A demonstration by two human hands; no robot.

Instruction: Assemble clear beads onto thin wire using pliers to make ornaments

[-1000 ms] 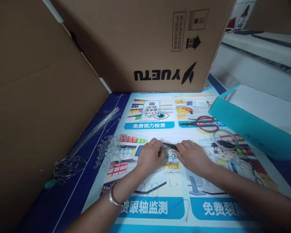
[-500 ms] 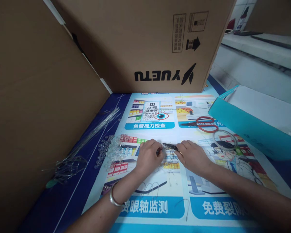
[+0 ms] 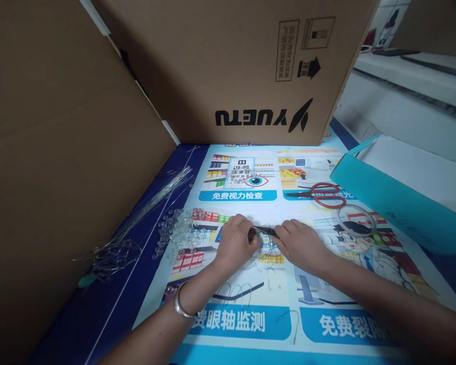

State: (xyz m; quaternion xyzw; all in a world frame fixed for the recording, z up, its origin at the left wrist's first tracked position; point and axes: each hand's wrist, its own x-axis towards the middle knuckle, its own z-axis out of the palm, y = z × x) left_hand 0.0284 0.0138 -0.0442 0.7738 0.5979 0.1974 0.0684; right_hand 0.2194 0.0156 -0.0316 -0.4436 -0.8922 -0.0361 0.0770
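My right hand [image 3: 300,243] is closed around dark-jawed pliers [image 3: 264,230], whose tips point left and reach the fingers of my left hand [image 3: 235,241]. The left fingers are pinched together; whatever they hold is mostly hidden. Between and just below both hands is a thin wire piece with clear beads [image 3: 269,247], too fine to trace fully. To the left of my left hand lies a spread of loose clear beads [image 3: 180,230]. Several short curved wires [image 3: 235,293] rest on the printed sheet below the hands.
Red-handled scissors [image 3: 329,195] and a coil of wire [image 3: 359,220] lie beyond my right hand. A teal box [image 3: 395,203] stands at right. Long straight wires [image 3: 155,197] and a tangled wire bundle [image 3: 116,258] lie left. Cardboard panels [image 3: 231,61] wall the back and left.
The pliers' jaws have turned slightly and their tips now sit closer against the left fingers. Both hands stay nearly in place; the whole view has shifted a little.
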